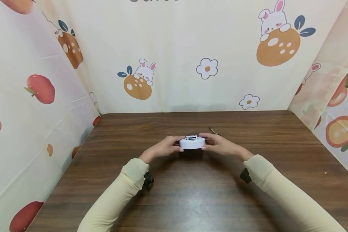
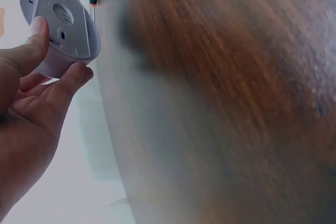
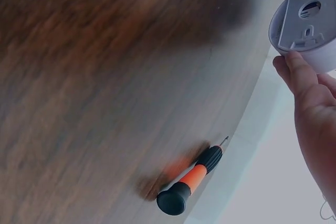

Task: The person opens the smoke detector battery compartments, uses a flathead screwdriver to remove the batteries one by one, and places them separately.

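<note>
A round white smoke detector [image 1: 192, 143] is held up over the table between both hands, its vented dome facing up. My left hand [image 1: 164, 147] grips its left edge, the thumb on the near side and the fingers behind. From the other side my right hand [image 1: 224, 146] holds the right edge with thumb and fingers. The wrist views show its flat underside, a mounting plate [image 2: 74, 38] with a round centre hole and small slots. In the left wrist view, the left thumb presses on this plate.
An orange and black screwdriver [image 3: 195, 178] lies on the table just beyond my right hand. The brown wood-grain table [image 1: 191, 199] meets printed curtains [image 1: 177, 80] at the back and sides. A tiny light speck [image 1: 325, 173] lies at the right of the table.
</note>
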Tool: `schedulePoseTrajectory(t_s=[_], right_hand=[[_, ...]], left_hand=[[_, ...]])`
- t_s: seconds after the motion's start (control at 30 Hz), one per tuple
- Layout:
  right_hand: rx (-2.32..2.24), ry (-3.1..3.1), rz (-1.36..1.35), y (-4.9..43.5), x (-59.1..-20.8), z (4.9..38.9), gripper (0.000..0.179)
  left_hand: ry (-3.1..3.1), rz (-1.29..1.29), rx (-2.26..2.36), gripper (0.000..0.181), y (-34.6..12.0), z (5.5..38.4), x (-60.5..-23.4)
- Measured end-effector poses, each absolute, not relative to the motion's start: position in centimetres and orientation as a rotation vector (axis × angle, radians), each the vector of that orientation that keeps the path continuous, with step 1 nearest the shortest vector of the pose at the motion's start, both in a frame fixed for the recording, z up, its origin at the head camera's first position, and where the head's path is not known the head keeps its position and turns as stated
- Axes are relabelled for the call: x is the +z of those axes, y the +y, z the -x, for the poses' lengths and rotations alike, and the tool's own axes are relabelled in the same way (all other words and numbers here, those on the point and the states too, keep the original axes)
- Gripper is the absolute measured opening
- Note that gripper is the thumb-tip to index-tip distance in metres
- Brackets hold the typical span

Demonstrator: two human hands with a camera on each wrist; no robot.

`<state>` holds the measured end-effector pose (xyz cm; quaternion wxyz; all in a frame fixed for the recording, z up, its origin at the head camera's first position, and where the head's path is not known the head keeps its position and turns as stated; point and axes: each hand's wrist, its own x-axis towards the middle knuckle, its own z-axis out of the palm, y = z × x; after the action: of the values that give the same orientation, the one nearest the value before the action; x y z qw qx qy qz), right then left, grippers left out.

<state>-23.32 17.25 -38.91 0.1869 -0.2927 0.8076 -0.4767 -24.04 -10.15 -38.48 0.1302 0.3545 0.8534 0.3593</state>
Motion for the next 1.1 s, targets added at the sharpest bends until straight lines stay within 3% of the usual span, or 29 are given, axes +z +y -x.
schedulePoseTrajectory(t_s=[0.6,1.1], right_hand=[[-1.369,2.326,0.844,17.37,-38.81,23.23,0.048],[-1.489,2.332,0.734,17.03,-38.70,23.18,0.038]], left_hand=[[2.524,-0.977,1.134,0.043,-10.17,23.78,-38.51],[2.564,-0.947,1.271,0.022,-9.91,23.27,-38.85]])
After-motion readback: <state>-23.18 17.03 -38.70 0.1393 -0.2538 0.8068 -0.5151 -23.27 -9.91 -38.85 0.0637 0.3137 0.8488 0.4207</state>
